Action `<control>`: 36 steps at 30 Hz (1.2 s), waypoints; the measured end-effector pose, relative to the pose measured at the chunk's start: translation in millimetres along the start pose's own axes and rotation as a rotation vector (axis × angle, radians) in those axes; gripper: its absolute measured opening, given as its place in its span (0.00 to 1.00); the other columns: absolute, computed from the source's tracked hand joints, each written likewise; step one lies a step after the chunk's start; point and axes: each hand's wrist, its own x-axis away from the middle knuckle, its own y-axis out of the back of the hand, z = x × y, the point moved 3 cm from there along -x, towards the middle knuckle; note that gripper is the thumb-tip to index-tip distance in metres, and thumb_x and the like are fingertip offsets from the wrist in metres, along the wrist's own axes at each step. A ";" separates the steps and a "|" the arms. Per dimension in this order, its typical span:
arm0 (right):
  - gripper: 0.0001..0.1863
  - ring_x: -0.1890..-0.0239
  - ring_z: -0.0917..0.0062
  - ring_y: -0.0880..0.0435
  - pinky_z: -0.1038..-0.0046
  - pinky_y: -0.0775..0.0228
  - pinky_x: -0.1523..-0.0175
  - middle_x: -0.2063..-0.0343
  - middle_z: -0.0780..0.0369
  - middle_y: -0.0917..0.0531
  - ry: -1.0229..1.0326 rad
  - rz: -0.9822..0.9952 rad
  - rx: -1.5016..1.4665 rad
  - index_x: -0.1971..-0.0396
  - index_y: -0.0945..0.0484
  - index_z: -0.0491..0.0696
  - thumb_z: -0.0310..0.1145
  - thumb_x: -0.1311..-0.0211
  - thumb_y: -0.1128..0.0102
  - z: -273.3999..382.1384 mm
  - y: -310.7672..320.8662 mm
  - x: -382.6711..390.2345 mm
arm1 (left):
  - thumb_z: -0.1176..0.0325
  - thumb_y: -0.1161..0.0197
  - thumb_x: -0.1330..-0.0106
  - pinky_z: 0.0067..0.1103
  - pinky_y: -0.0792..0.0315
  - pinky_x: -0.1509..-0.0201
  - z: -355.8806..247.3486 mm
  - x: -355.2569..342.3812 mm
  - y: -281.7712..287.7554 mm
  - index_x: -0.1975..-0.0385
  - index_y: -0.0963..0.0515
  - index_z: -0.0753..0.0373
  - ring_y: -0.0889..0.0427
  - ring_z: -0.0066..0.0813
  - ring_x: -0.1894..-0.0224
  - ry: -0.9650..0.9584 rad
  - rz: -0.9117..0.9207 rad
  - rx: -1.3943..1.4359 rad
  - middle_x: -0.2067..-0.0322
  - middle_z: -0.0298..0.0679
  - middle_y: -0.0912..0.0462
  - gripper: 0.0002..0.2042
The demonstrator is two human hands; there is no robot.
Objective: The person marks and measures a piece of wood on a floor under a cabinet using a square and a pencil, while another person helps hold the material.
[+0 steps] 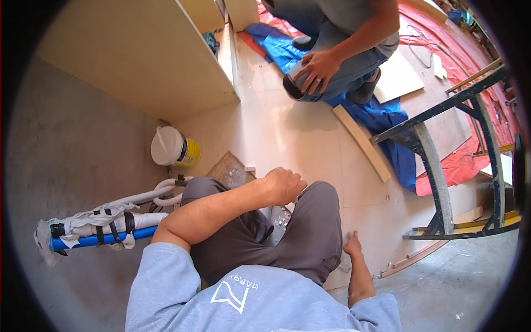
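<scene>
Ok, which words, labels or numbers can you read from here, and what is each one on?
Grey-blue T-shirt: white print on the front; its wording is withheld.
White bucket: marks on its yellow label, too small to read.
I can make out no other lettering.

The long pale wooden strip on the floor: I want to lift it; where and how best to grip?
Probably grip the pale wooden strip across its middle, pinching both long edges, since it lies flat and narrow. Come from the left, over the pale floor; blue plastic tarp lies to its right.
</scene>
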 end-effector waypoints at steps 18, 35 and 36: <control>0.39 0.33 0.56 0.40 0.64 0.41 0.33 0.32 0.48 0.49 -0.165 0.110 -0.118 0.34 0.42 0.48 0.49 0.42 0.43 43.4 51.8 30.8 | 0.63 0.36 0.42 0.35 0.29 0.49 3.0 18.3 0.1 0.46 0.30 0.66 0.22 0.47 0.53 -0.003 -0.027 0.167 0.59 0.49 0.21 0.25; 0.34 0.38 0.51 0.35 0.60 0.37 0.37 0.31 0.50 0.49 -0.228 0.017 -0.186 0.35 0.41 0.49 0.45 0.38 0.45 55.7 48.8 39.4 | 0.65 0.36 0.41 0.34 0.31 0.49 -16.2 23.8 12.9 0.44 0.30 0.64 0.24 0.48 0.53 0.027 0.039 0.098 0.55 0.47 0.22 0.24; 0.33 0.38 0.52 0.34 0.61 0.37 0.37 0.32 0.50 0.48 -0.229 -0.001 -0.188 0.36 0.39 0.48 0.44 0.39 0.44 55.9 48.4 38.1 | 0.65 0.36 0.41 0.34 0.31 0.49 -15.1 24.5 12.5 0.44 0.30 0.64 0.24 0.48 0.53 0.029 0.029 0.100 0.55 0.47 0.22 0.24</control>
